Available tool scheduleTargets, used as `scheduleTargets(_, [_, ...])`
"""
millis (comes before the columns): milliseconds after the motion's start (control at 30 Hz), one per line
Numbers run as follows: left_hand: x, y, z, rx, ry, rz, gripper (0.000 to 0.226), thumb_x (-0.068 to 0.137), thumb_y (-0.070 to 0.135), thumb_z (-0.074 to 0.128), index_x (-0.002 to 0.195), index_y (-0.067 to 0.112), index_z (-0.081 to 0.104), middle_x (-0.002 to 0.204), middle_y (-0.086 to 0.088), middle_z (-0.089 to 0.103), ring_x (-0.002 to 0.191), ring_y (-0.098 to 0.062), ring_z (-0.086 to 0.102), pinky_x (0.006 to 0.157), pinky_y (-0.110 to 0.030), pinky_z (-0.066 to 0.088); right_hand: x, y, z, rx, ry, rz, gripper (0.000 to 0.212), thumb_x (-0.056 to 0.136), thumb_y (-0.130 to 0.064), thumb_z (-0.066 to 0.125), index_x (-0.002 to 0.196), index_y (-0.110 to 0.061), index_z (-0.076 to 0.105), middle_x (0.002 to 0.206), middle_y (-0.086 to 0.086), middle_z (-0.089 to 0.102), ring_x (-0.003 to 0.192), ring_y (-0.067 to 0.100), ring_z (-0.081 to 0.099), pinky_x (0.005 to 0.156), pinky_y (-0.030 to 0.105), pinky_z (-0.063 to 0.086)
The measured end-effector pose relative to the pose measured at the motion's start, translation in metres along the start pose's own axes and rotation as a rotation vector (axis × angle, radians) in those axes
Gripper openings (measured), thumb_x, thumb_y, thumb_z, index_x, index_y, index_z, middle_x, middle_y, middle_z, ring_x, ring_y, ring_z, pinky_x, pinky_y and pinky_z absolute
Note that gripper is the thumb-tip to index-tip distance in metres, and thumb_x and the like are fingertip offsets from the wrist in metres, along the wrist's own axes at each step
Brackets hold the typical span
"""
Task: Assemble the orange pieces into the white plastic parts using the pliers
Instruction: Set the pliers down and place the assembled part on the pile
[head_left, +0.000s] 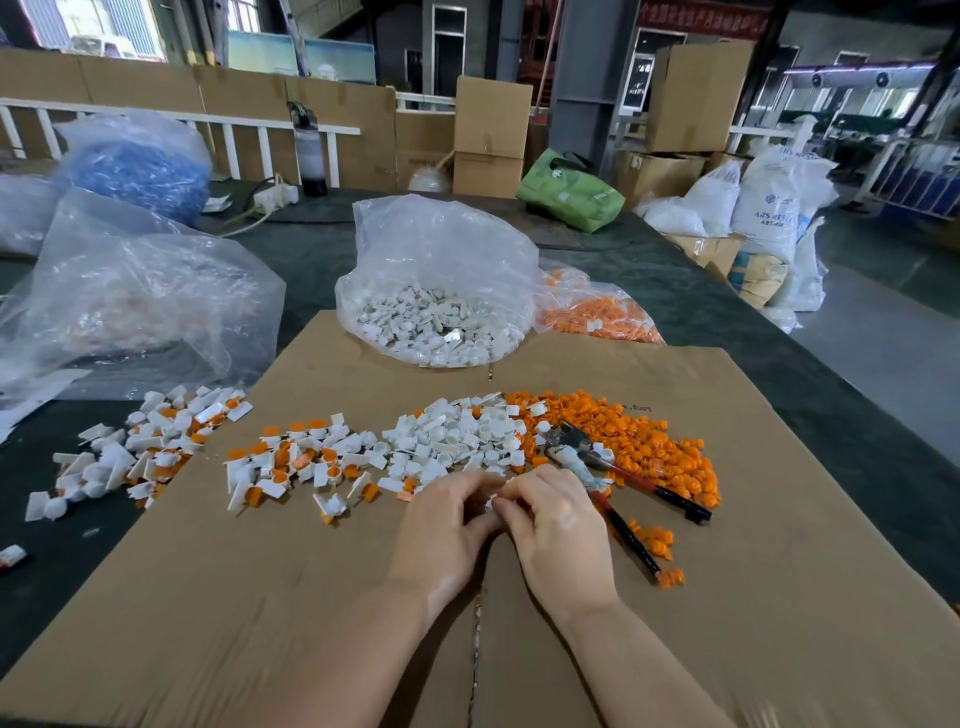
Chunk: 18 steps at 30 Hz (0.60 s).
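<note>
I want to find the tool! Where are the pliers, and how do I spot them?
Look at the big cardboard sheet on the table, then the loose orange pieces on its right side. The pliers lie there, just past the right hand: the only metal thing, with long red-and-black handles.

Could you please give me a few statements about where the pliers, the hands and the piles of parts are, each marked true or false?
1. The pliers lie on the cardboard sheet. True.
2. The right hand grips the pliers. False: it meets the left hand around a small white piece.
3. The loose orange pieces lie left of the loose white parts. False: right.
4. The bag of white parts is open. True.
</note>
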<state>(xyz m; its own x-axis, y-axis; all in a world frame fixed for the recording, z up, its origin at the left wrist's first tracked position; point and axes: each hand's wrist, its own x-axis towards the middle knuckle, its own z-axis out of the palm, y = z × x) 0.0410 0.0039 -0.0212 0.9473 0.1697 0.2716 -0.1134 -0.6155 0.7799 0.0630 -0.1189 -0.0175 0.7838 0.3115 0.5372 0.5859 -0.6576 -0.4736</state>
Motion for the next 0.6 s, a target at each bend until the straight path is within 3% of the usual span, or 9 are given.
scheduleTargets(167, [-0.001, -0.003, -0.004, -0.054, 0.174, -0.11, 0.012, 0.088, 0.024, 0.063, 0.092, 0.035, 0.061, 0.088, 0.02, 0.054, 0.092, -0.009, 0.052, 0.08, -0.021, 0.04, -0.002, 0.006, 0.001, -0.082, 0.129, 0.106, 0.007, 0.078, -0.004, 0.072, 0.077, -0.009, 0.068, 0.076, 0.002, 0.063, 0.074, 0.024, 0.059, 0.069, 0.035, 0.048])
scheduleTargets(267, [0.003, -0.014, -0.018, 0.044, 0.285, -0.128, 0.004, 0.089, 0.023, 0.061, 0.092, 0.024, 0.065, 0.086, 0.013, 0.05, 0.094, -0.015, 0.048, 0.08, -0.023, 0.035, -0.003, 0.009, 0.003, -0.138, 0.174, 0.21, 0.01, 0.079, -0.004, 0.07, 0.078, -0.013, 0.068, 0.08, -0.001, 0.064, 0.078, 0.024, 0.058, 0.07, 0.037, 0.042])
scheduleTargets(367, [0.007, -0.028, -0.035, 0.24, 0.389, -0.182, 0.011, 0.09, 0.023, 0.06, 0.096, 0.019, 0.068, 0.091, 0.007, 0.047, 0.097, -0.016, 0.042, 0.088, -0.032, 0.038, -0.003, 0.008, 0.006, -0.193, 0.184, 0.221, 0.011, 0.079, -0.003, 0.07, 0.08, -0.014, 0.069, 0.081, -0.001, 0.064, 0.077, 0.025, 0.057, 0.071, 0.038, 0.04])
scheduleTargets(600, [0.01, -0.037, -0.045, 0.472, 0.411, -0.312, 0.018, 0.092, 0.02, 0.055, 0.104, 0.026, 0.068, 0.113, -0.001, 0.049, 0.113, -0.022, 0.034, 0.096, -0.041, 0.031, -0.003, 0.008, 0.01, -0.309, 0.218, 0.261, 0.018, 0.068, -0.001, 0.076, 0.082, -0.011, 0.073, 0.084, 0.004, 0.066, 0.077, 0.029, 0.06, 0.071, 0.043, 0.043])
